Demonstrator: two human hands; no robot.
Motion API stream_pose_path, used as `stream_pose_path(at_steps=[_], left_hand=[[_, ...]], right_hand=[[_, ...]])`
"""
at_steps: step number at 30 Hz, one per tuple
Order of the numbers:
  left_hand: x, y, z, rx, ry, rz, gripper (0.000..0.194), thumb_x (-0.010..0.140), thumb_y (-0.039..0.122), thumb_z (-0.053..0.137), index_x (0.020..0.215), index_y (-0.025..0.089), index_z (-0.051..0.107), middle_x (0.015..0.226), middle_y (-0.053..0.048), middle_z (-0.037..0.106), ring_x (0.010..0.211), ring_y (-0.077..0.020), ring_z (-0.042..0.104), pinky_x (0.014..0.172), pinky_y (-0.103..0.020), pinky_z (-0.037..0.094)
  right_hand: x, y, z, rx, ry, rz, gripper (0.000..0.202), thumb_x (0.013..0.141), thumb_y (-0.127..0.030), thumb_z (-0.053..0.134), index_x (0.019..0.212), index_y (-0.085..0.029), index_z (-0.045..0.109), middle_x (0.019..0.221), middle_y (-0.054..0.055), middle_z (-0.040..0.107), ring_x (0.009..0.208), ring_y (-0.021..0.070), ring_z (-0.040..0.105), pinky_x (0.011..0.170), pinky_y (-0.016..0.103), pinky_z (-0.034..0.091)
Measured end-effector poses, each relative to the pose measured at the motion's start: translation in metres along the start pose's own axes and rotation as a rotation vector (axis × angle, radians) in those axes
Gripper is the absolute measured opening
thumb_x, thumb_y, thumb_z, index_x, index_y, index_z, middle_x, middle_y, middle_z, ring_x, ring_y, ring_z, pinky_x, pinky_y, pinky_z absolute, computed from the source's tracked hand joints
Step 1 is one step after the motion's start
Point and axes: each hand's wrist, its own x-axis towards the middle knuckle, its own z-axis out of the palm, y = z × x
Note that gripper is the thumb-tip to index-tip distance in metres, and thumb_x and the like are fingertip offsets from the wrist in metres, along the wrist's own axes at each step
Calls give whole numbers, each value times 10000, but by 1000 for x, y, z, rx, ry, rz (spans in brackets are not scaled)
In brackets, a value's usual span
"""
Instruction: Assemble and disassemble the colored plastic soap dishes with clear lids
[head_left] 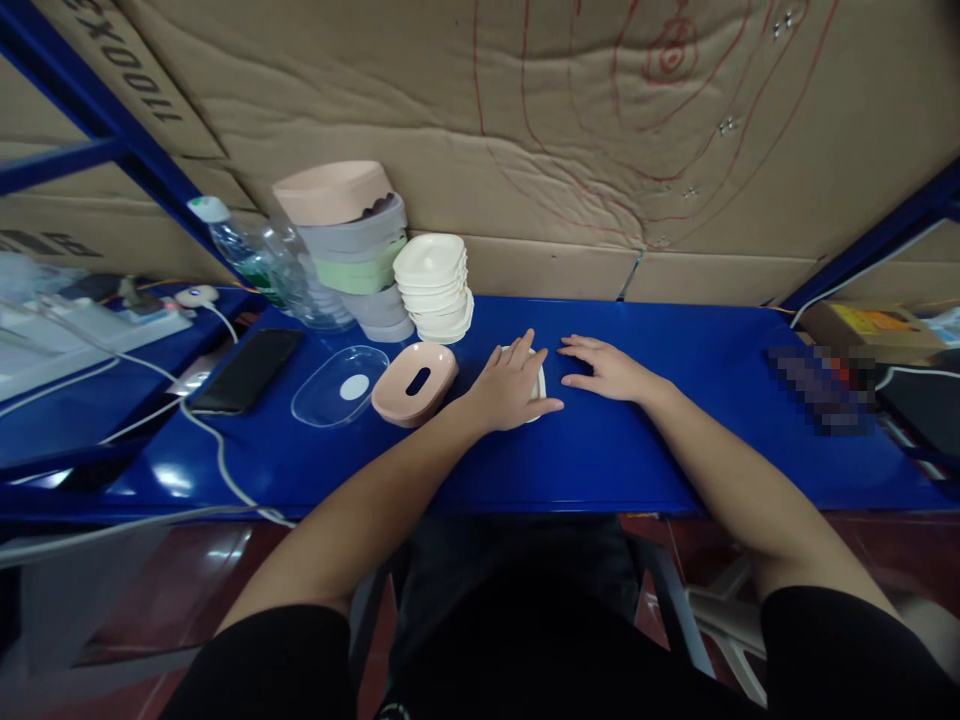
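Note:
My left hand (511, 388) lies with spread fingers over a white oval piece (539, 378), which it mostly covers. Just to the right, my right hand (604, 368) rests on or just over the blue table (600, 460), fingers apart and holding nothing. A pink oval container with a slot in its top (397, 394) sits left of my left hand. Beside it lies a clear oval lid (319, 392) with a white round spot. Behind these stands a stack of cream pieces (433, 285).
At the back left are stacked coloured containers (349, 240) and clear plastic bottles (247, 255). A black phone (249, 370) and white cables (225, 465) lie at the left. A cardboard box (870, 330) stands at the right; cardboard (375, 90) walls the back.

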Motion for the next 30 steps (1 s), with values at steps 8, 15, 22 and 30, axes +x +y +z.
stream_pose_path(at_steps=[8, 15, 22, 30], left_hand=[[20, 3, 0, -88, 314, 3, 911, 1020, 785, 375, 1613, 94, 388, 1716, -298, 327, 1569, -415, 388, 1262, -603, 314], [2, -12, -34, 77, 334, -127, 603, 1027, 610, 537, 1397, 146, 641, 1476, -201, 631, 1375, -368, 577, 1186, -507, 415], [-24, -29, -83, 296, 103, -474, 650, 995, 678, 554, 1271, 104, 684, 1266, -218, 725, 1210, -399, 665, 997, -472, 528], [-40, -62, -102, 274, -181, -637, 705, 749, 801, 720, 1147, 220, 724, 1220, -176, 763, 1141, -406, 708, 923, -470, 556]], right_hand=[[6, -34, -3, 60, 72, -144, 588, 1087, -620, 463, 1559, -285, 567, 1574, 96, 625, 1498, 324, 537, 1265, 578, 415], [4, -18, 5, -32, 30, -63, 566, 1029, -656, 572, 1461, -304, 669, 1639, 97, 559, 1549, 390, 472, 1266, 653, 384], [-6, 23, -7, -94, 156, 112, 552, 1011, -638, 604, 1381, -244, 717, 1587, 153, 596, 1499, 428, 524, 1234, 689, 410], [-6, 22, -7, -3, 92, 76, 548, 1028, -608, 596, 1431, -249, 685, 1630, 159, 542, 1509, 383, 521, 1254, 622, 419]])
